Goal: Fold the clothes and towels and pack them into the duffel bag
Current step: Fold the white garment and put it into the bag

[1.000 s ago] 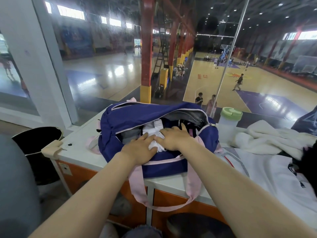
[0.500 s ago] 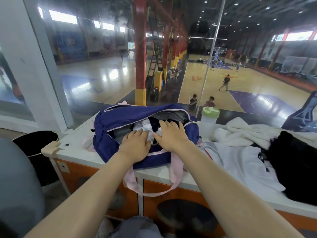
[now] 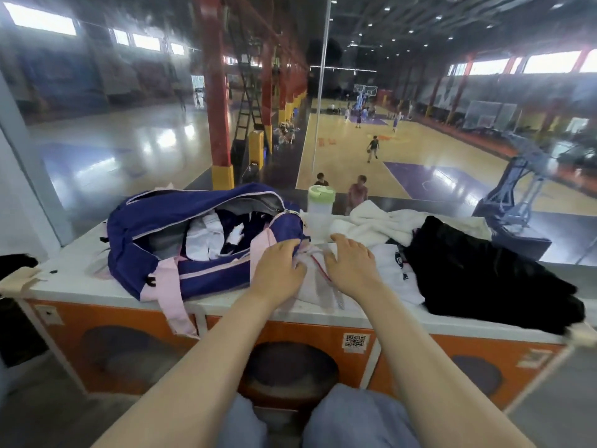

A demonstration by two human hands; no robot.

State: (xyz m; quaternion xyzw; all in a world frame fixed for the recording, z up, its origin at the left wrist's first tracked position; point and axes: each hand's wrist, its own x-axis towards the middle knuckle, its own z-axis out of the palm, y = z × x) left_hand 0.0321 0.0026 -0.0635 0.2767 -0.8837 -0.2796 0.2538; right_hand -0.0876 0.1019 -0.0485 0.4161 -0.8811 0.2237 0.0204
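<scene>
duffel bag [image 3: 181, 240], purple with pink straps, unzipped on white counter [image 3: 80, 279], folded clothes inside. just right of it, left hand [image 3: 279, 273] and right hand [image 3: 350, 266], fingers spread flat, pressing on white shirt [image 3: 384, 273]. beyond, white towel [image 3: 374, 221] and black garment [image 3: 478, 270].

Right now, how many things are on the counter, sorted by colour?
Purple: 1, the duffel bag
White: 3, the shirt, the towel, the bottle with a green lid
Black: 1, the garment
Total: 5
</scene>
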